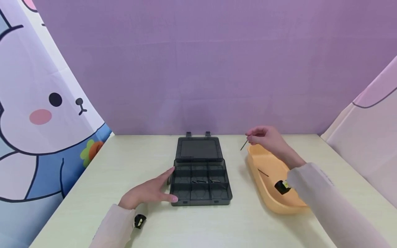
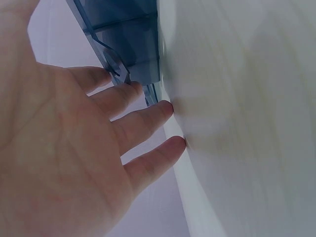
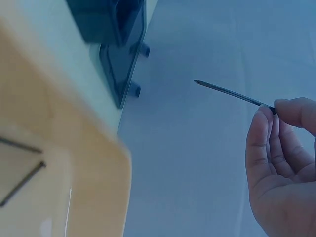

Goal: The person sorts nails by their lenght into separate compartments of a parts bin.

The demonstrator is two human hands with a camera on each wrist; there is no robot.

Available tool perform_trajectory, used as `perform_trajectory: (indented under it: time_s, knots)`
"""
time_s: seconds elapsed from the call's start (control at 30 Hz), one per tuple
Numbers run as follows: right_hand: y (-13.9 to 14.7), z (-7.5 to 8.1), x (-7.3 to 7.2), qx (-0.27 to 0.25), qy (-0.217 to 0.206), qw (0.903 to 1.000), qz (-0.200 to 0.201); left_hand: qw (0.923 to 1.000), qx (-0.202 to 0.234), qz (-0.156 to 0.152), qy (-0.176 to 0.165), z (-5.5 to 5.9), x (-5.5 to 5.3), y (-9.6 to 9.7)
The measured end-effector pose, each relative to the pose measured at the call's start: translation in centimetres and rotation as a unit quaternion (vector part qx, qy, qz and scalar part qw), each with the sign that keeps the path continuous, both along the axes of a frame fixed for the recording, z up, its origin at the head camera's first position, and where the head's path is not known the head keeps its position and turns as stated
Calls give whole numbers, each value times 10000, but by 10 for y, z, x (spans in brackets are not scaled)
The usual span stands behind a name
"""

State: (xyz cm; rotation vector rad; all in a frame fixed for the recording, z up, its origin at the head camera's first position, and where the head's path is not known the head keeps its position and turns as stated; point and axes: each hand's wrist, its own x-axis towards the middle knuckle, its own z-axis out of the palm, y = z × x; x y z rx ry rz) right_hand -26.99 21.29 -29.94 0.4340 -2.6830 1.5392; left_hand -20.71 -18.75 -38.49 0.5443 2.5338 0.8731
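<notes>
My right hand (image 1: 266,137) is raised over the far end of a yellow plastic tub (image 1: 258,184). Thumb and fingertips pinch a long thin nail (image 3: 232,94) by its head, the point slanting away from the hand. On the left, my left hand (image 1: 150,191) lies against the side of a dark, see-through compartment box (image 1: 201,202), thumb at its front corner and fingers stretched along its edge. The box's lid (image 1: 198,148) is folded back. A few small metal pieces (image 1: 201,181) lie in its middle and right compartments.
More nails (image 3: 22,183) lie in the tub, to the right of the box. Two lid latches (image 1: 188,134) stick out at the back near the purple cloth (image 1: 198,69). A cartoon-print cloth (image 1: 40,86) hangs along the left side of the pale table (image 1: 201,227).
</notes>
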Motion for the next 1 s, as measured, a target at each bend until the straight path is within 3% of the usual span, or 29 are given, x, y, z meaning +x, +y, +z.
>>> perform_trajectory:
  time_s: [0.43, 1.0]
  knots:
    - [-47, -4, 6, -190, -352, 9982, 444, 10000, 40, -22, 0, 1, -1, 0]
    - [-82, -19, 13, -404, -157, 9941, 996, 9999, 139, -50, -4, 3, 6, 1]
